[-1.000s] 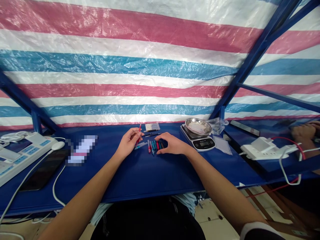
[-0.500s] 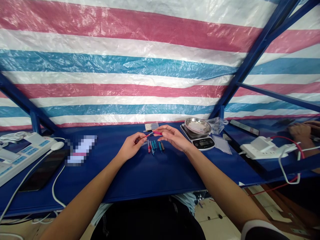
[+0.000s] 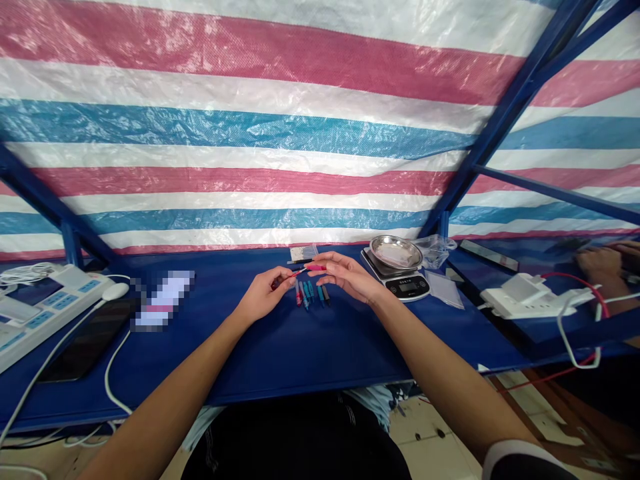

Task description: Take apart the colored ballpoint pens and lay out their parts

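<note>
- Left hand (image 3: 263, 295) is narrowly pinching the thin red plastic rod (image 3: 307, 270) between thumb and fingertips.
- Right hand (image 3: 347, 277) is reaching across, nearly flat, with thumb and fingertips narrowly closing on the rod's far end; the rod is spanning the gap between the hands, roughly level, just above the bench.
- Row of slim pen parts (image 3: 311, 292) is lying just below the hands, in red, teal and black, with glossy plastic barrels; no legible markings.
- Thin dark rod (image 3: 300, 261) and small clear packet (image 3: 303, 253) are sitting just beyond the hands.
- Digital kitchen scale (image 3: 395, 288) is standing to the right, with a brushed metal body and a dark display; its readout is too small to read.
- Shallow stainless bowl (image 3: 389, 252) is resting on the scale, with crumpled clear plastic bag (image 3: 435, 252) beside it.
- White power strip (image 3: 50, 313) and white mouse (image 3: 115, 291) are lying at left, beside a black glossy phone (image 3: 87, 340); a pixelated object (image 3: 163, 301) is unreadable.
- Blue bench (image 3: 320, 347) is carrying everything, backed by a woven striped tarp (image 3: 250, 133) and a blue steel frame (image 3: 505, 113).
- Separate hand (image 3: 595, 263) is showing far right, well apart from both of the person's hands.
</note>
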Demonstrator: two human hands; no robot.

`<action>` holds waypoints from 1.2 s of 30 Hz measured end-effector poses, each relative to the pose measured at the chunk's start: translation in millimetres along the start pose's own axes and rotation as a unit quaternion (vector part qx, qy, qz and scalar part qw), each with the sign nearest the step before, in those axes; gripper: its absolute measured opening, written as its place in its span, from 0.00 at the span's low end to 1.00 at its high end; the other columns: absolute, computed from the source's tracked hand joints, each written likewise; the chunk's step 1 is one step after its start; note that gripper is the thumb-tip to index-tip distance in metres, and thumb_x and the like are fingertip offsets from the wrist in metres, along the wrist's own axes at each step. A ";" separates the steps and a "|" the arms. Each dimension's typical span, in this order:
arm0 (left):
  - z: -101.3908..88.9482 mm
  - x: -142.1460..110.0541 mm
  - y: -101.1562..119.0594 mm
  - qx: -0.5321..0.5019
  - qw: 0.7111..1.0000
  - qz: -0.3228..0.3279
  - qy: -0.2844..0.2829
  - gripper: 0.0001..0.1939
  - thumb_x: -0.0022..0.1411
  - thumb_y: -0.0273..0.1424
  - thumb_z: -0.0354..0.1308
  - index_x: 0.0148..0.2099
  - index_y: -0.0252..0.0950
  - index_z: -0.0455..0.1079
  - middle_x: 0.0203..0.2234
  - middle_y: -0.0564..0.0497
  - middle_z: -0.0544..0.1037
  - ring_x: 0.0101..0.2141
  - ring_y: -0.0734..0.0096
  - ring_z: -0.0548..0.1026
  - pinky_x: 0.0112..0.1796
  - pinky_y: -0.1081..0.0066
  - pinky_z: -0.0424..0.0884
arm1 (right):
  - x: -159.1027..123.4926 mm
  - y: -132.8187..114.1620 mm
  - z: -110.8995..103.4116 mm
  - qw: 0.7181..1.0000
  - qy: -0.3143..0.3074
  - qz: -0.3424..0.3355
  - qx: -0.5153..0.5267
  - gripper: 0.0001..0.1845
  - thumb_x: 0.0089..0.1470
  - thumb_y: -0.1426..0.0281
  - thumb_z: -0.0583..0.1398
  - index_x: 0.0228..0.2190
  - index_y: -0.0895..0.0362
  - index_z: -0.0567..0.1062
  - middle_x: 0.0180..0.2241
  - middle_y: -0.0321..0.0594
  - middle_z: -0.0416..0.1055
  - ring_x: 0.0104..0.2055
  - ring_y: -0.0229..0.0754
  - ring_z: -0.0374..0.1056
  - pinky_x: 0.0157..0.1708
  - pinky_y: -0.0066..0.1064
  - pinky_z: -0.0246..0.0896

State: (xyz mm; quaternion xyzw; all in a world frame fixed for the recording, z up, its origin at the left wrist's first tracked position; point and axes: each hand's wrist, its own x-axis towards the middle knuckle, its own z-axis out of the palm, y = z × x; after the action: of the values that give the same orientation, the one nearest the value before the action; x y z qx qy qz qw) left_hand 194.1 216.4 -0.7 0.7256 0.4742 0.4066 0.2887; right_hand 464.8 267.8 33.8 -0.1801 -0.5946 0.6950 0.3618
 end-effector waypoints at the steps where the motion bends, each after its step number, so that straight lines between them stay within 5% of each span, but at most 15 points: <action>1: 0.0 0.1 0.0 0.001 1.000 0.001 -0.001 0.15 0.74 0.45 0.57 0.47 0.39 0.76 0.39 0.50 0.83 0.34 0.66 0.78 0.36 0.70 0.71 | 0.1 0.0 0.2 1.000 0.000 0.007 -0.001 0.20 0.63 0.57 0.69 0.51 0.55 0.79 0.58 0.52 0.78 0.59 0.52 0.76 0.51 0.38 0.76; 7: -0.3 1.1 -0.3 0.014 1.000 0.005 -0.004 0.14 0.74 0.43 0.58 0.48 0.39 0.77 0.41 0.50 0.84 0.36 0.66 0.79 0.38 0.69 0.72 | 6.4 10.0 -5.9 0.995 0.082 0.050 -0.014 0.26 0.64 0.47 0.64 0.42 0.59 0.81 0.46 0.55 0.83 0.45 0.51 0.82 0.40 0.37 0.79; 14: 2.1 0.6 -5.2 0.003 1.000 -0.002 -0.016 0.16 0.71 0.43 0.62 0.55 0.41 0.76 0.38 0.52 0.86 0.35 0.64 0.82 0.39 0.68 0.76 | 8.7 20.2 -9.7 0.980 0.117 0.020 -0.161 0.21 0.58 0.52 0.70 0.39 0.57 0.80 0.34 0.43 0.81 0.31 0.39 0.74 0.29 0.28 0.70; 25: -0.2 1.4 -17.3 -0.021 0.999 -0.016 -0.034 0.23 0.69 0.46 0.64 0.61 0.43 0.74 0.38 0.50 0.88 0.34 0.61 0.84 0.41 0.63 0.80 | 7.8 30.0 -4.8 0.941 0.062 -0.101 -0.318 0.12 0.62 0.60 0.68 0.43 0.54 0.83 0.45 0.43 0.81 0.42 0.44 0.76 0.37 0.32 0.69; 36: 1.2 -0.4 -8.6 -0.026 1.000 -0.003 -0.015 0.22 0.67 0.45 0.66 0.59 0.43 0.76 0.40 0.50 0.88 0.39 0.57 0.86 0.47 0.59 0.81 | 9.9 35.5 0.4 0.957 0.066 -0.071 -0.274 0.14 0.58 0.60 0.70 0.42 0.55 0.84 0.41 0.43 0.82 0.37 0.42 0.75 0.34 0.32 0.68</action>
State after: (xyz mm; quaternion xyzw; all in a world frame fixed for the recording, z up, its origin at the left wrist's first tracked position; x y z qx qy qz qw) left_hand 191.2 219.3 -8.3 0.7221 0.4615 0.4071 0.3160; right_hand 447.6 273.5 1.7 -0.2750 -0.7484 0.4645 0.3855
